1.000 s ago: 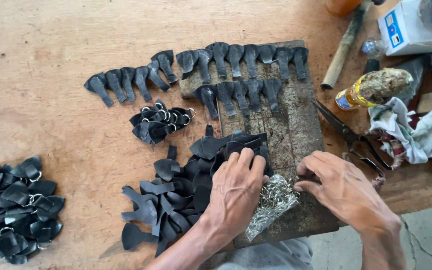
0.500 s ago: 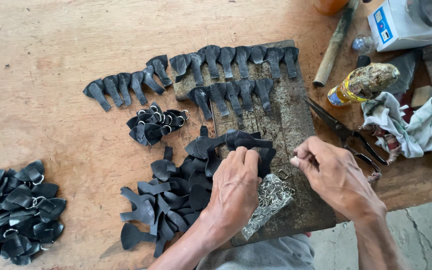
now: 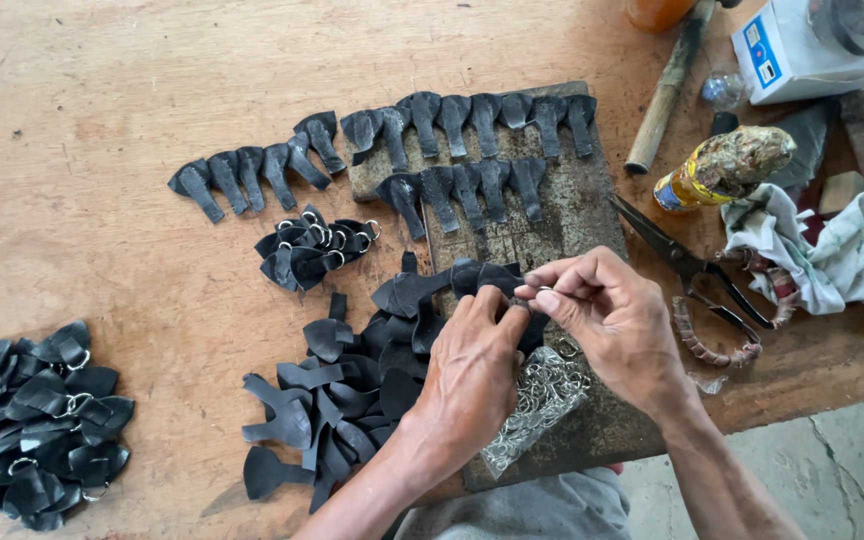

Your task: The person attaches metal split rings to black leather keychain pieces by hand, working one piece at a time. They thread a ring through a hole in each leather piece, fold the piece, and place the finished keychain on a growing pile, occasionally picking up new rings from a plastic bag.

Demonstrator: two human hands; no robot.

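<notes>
Right hand [image 3: 617,320] has lifted from the ring pile [image 3: 537,400]; both hands' fingers [image 3: 552,290] pinch a ring [image 3: 542,290].

Hands [image 3: 472,370]: two, both the person's own
Flat black leather pieces laid in rows [image 3: 452,120]: about seventeen
Heaps of black leather pieces [image 3: 337,400]: three, too tangled to count singly
Metal rings [image 3: 537,400]: one loose pile
Scissors [image 3: 687,265]: one pair
Cloth [image 3: 832,250]: one
Wooden stick [image 3: 667,85]: one
</notes>
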